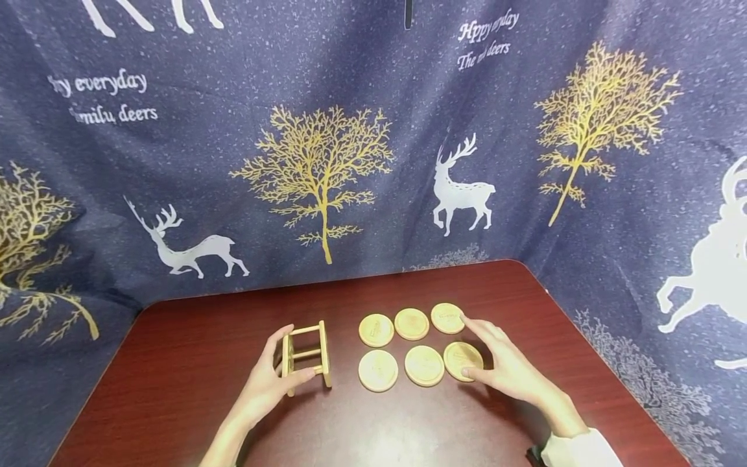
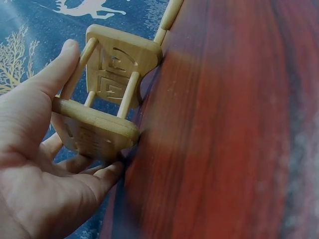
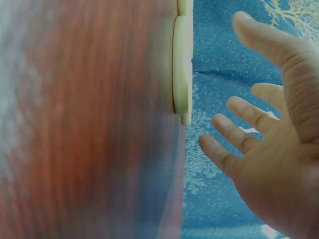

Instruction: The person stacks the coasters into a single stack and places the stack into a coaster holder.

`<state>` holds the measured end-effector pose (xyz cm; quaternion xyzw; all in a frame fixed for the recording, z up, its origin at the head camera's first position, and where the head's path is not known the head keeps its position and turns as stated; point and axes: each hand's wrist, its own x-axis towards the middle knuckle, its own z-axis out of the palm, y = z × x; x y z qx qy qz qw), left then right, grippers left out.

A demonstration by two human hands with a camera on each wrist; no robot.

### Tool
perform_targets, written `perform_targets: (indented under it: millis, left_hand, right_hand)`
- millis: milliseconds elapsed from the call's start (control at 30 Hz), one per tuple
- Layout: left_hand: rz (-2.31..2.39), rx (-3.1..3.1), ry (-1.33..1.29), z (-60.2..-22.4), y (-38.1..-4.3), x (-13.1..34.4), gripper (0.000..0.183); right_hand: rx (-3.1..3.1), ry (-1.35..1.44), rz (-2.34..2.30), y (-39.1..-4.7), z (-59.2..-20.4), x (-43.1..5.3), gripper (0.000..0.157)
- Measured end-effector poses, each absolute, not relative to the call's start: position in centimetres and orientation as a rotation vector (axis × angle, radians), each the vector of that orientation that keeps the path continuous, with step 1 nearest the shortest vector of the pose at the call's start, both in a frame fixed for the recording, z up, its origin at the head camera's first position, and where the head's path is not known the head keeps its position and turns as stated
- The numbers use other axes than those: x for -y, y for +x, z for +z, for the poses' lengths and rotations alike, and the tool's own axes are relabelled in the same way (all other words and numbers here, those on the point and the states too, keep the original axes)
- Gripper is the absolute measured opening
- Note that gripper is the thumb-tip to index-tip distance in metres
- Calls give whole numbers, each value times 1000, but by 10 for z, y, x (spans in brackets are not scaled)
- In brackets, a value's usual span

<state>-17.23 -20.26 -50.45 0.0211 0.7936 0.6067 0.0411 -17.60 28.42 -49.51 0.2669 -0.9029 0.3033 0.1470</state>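
A small light-wood rack, two end plates joined by thin rods, stands left of centre on the table. My left hand grips it from the left; in the left wrist view, the thumb lies along a rod and the fingers go beneath the near plate. Round wooden coasters lie flat in two rows right of the rack, among them a near-row middle coaster. My right hand hovers by the right end, thumb near the front-right coaster. In the right wrist view its fingers are spread, apart from the coaster edge.
The dark red wooden table has its far edge against a blue cloth backdrop printed with deer and trees. The same cloth hangs along the right side.
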Motion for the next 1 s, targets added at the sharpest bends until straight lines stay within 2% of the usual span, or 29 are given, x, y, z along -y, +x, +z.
perform_targets:
  millis: [367, 1000]
  left_hand:
    - [1846, -2431, 70, -505, -172, 203, 106]
    - [1859, -2405, 84, -507, -175, 203, 105]
  right_hand:
    - [2604, 847, 898, -183, -505, -289, 84]
    - [2800, 747, 813, -181, -505, -285, 96]
